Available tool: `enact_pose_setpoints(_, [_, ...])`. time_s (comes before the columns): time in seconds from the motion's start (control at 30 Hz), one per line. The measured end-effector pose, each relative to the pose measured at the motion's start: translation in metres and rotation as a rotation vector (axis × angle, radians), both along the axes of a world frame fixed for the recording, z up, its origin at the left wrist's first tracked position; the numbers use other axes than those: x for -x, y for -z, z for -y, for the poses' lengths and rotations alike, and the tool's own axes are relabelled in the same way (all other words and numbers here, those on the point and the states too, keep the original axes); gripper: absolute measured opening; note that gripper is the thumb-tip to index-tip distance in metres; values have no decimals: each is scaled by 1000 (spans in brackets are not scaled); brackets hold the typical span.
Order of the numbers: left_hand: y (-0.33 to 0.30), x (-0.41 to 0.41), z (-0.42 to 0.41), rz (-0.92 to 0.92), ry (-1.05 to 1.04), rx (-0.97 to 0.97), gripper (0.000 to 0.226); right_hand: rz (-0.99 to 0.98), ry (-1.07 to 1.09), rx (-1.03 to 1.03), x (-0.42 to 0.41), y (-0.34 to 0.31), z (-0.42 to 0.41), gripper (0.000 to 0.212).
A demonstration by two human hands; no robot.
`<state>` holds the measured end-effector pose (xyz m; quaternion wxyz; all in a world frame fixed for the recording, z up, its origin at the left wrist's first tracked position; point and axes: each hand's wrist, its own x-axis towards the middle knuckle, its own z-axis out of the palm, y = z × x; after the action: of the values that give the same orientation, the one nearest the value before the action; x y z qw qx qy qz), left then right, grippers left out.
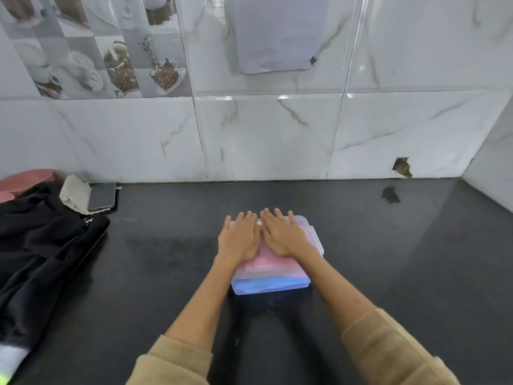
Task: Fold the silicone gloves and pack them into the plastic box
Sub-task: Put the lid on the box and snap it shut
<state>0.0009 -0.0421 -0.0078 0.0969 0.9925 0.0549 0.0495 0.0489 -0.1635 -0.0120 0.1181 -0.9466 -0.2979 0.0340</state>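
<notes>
A clear plastic box stands on the dark counter in front of me, with its clear lid on top. Through the plastic I see a pink silicone glove lying over a blue one. My left hand and my right hand lie side by side on the lid, palms down and fingers straight, pressing on it. The far half of the box is hidden under my hands.
A black garment is heaped at the left of the counter. Behind it lie a phone, a grey cloth and a pink dish. The tiled wall runs close behind the box, and a side wall stands at the far right.
</notes>
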Motion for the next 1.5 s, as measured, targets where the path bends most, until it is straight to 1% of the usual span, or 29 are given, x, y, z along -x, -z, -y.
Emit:
enact_pose_setpoints(0.1, [0, 3, -22, 20, -109, 171, 48, 35, 58, 9, -10, -4, 25, 55])
enact_pose_setpoints(0.17, [8, 8, -33, -47, -172, 339, 50, 20, 82, 6, -12, 1, 41, 55])
enact_pose_setpoints(0.23, [15, 10, -35, -73, -203, 473, 51, -4, 89, -31, -12, 5, 46, 54])
enact_pose_setpoints(0.33, [11, 8, -33, -47, -225, 641, 48, -53, 107, -101, -12, 4, 43, 53])
enact_pose_setpoints(0.37, [9, 9, -32, -29, -225, 710, 47, -80, 114, -163, -12, 3, 43, 52])
enact_pose_setpoints(0.43, [6, 15, -31, 32, -261, 896, 47, -186, 154, -414, -9, -2, 49, 51])
enact_pose_setpoints(0.5, [8, 28, -28, 158, -347, 1067, 50, -289, 256, -664, -2, -1, 60, 53])
enact_pose_setpoints(0.57, [14, 45, -20, 298, -381, 1145, 51, -363, 344, -782, 13, 8, 72, 55])
enact_pose_setpoints(0.6, [19, 52, -13, 340, -358, 1142, 51, -392, 359, -822, 22, 15, 76, 55])
enact_pose_setpoints(0.63, [23, 58, -6, 358, -322, 1101, 51, -415, 363, -872, 30, 22, 77, 54])
enact_pose_setpoints(0.7, [31, 61, 5, 382, -285, 970, 51, -448, 398, -992, 41, 30, 75, 51])
enact_pose_setpoints(0.73, [32, 59, 7, 394, -294, 936, 50, -456, 423, -1029, 43, 30, 72, 50])
enact_pose_setpoints(0.83, [27, 52, 0, 354, -293, 881, 49, -452, 474, -1083, 45, 26, 66, 51])
enact_pose_setpoints(0.87, [27, 50, -3, 328, -273, 808, 49, -464, 513, -1101, 46, 26, 65, 53])
enact_pose_setpoints(0.9, [27, 50, -4, 312, -250, 683, 50, -496, 576, -1122, 47, 26, 63, 57])
enact_pose_setpoints(0.97, [25, 52, -1, 341, -160, 325, 50, -654, 741, -1185, 49, 27, 62, 62])
enact_pose_setpoints(1.03, [22, 55, 4, 330, 9, 26, 50, -830, 777, -1297, 53, 26, 62, 49])
enact_pose_setpoints(1.07, [20, 54, 5, 279, 79, -63, 50, -880, 760, -1353, 55, 24, 61, 40])
enact_pose_setpoints(1.1, [20, 53, 5, 223, 115, -96, 49, -903, 751, -1402, 56, 23, 61, 33])
enact_pose_setpoints(1.17, [22, 50, 1, 137, 122, -81, 48, -901, 768, -1468, 57, 23, 61, 23])
enact_pose_setpoints(1.27, [22, 51, 0, 146, 122, -55, 48, -865, 871, -1554, 56, 22, 58, 16])
enact_pose_setpoints(1.33, [22, 52, 1, 153, 125, -49, 51, -799, 961, -1625, 55, 23, 57, 20])
enact_pose_setpoints(1.4, [23, 51, 1, 138, 113, -42, 56, -636, 1021, -1662, 53, 24, 58, 32])
enact_pose_setpoints(1.47, [24, 51, 1, 132, 98, -26, 63, -474, 1007, -1647, 53, 23, 56, 44])
enact_pose_setpoints(1.5, [25, 52, 1, 136, 93, -17, 66, -420, 974, -1627, 54, 22, 53, 44])
